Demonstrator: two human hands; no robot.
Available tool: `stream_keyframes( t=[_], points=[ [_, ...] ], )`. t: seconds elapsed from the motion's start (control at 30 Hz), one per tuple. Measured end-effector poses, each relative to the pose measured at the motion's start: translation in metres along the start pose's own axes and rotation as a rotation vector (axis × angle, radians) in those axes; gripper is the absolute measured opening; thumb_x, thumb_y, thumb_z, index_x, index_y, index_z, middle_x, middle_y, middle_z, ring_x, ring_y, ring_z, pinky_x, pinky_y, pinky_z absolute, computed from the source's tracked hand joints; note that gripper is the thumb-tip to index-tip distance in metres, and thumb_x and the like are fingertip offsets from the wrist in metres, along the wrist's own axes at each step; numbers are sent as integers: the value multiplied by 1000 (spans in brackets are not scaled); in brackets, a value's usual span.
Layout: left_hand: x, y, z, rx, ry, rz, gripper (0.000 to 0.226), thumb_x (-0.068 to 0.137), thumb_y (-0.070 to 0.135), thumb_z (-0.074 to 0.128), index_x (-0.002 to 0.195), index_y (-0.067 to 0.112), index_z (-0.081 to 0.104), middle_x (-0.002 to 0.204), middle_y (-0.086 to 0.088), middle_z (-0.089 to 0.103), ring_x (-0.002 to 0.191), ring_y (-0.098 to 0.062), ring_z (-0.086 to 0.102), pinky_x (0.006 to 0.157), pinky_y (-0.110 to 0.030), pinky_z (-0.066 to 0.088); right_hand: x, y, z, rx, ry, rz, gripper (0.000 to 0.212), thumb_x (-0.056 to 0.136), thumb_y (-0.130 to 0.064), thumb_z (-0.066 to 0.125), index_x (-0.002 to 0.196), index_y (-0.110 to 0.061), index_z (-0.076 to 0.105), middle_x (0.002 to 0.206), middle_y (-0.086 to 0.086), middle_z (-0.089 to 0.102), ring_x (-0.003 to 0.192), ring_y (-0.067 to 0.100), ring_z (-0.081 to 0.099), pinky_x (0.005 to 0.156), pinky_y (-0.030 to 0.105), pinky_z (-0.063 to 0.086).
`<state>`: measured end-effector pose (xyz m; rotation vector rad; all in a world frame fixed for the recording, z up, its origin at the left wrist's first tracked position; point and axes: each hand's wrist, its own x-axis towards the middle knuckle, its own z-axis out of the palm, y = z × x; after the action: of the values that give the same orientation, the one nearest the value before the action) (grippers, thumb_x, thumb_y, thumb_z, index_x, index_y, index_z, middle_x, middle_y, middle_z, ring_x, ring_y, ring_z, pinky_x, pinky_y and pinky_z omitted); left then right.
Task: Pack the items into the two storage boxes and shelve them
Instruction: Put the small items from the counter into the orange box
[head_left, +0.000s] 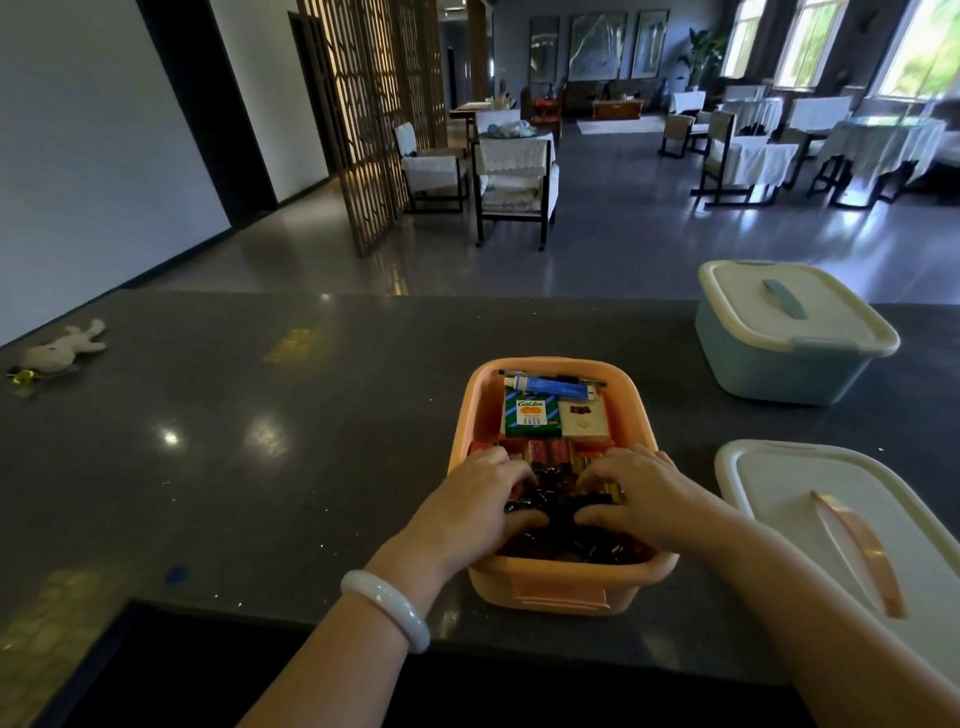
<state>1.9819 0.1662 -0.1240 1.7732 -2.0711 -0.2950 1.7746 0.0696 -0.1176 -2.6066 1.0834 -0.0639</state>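
A plush toy (60, 353) waits unpacked at far left. Our left hand (475, 506) and right hand (641, 496) curl into the orange box (566, 584), gripping dark wrapped sweets (550, 501), likely settling them level before its lid (810, 499), beside it, goes on; the blue box (779, 364) sits lidded.

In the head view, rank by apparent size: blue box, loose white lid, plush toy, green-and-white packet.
1. White lid, though it is nearest, so it looks bigger.
2. Blue box, close behind.
3. Plush toy.
4. Green-and-white packet, similar to the toy; unsure.
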Motion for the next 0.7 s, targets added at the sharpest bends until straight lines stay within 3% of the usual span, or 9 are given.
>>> stream_keyframes(
  t=[0.1, 0.2, 0.37, 0.47, 0.53, 0.7],
  points=[
    [-2, -2, -9, 73, 141, -19, 30, 90, 46, 58, 117, 33, 58, 109, 17, 50, 102, 2, 45, 84, -17, 37, 8, -7, -8, -34, 82, -18, 27, 87, -48, 60, 111, -37, 57, 114, -17, 51, 108, 4, 46, 95, 28, 40],
    [-3, -9, -24, 149, 194, -86, 28, 93, 43, 56, 117, 29, 59, 109, 13, 51, 102, -2, 45, 87, -20, 37, 23, -20, -19, -66, 124, -52, 17, 88, -43, 60, 104, -36, 59, 111, -16, 55, 104, 1, 50, 95, 28, 43],
    [-15, -34, -56, 302, 80, -260, 32, 93, 45, 54, 120, 27, 56, 117, 5, 51, 112, -14, 48, 96, -32, 38, 67, -63, -32, -153, 123, -176, 19, 91, -38, 59, 109, -32, 60, 111, -11, 61, 95, 3, 57, 89, 25, 46],
    [-28, -56, -77, 461, 1, -387, 40, 93, 44, 55, 128, 23, 52, 126, -2, 49, 121, -23, 46, 103, -40, 38, 101, -100, -33, -248, 96, -273, 25, 91, -36, 56, 114, -26, 57, 118, -4, 57, 106, 13, 55, 90, 30, 44],
    [-41, -75, -90, 537, -33, -445, 43, 94, 44, 55, 130, 20, 51, 127, -5, 49, 122, -26, 45, 103, -41, 36, 124, -126, -29, -272, 55, -339, 32, 91, -38, 57, 121, -27, 55, 122, -2, 53, 112, 18, 50, 87, 32, 41],
    [-79, -131, -121, 582, -80, -568, 48, 93, 44, 56, 132, 17, 50, 128, -6, 49, 123, -27, 44, 102, -39, 34, 175, -186, -8, -248, -76, -416, 43, 89, -37, 62, 128, -25, 51, 126, 0, 50, 117, 20, 47, 96, 36, 43]
  ],
)
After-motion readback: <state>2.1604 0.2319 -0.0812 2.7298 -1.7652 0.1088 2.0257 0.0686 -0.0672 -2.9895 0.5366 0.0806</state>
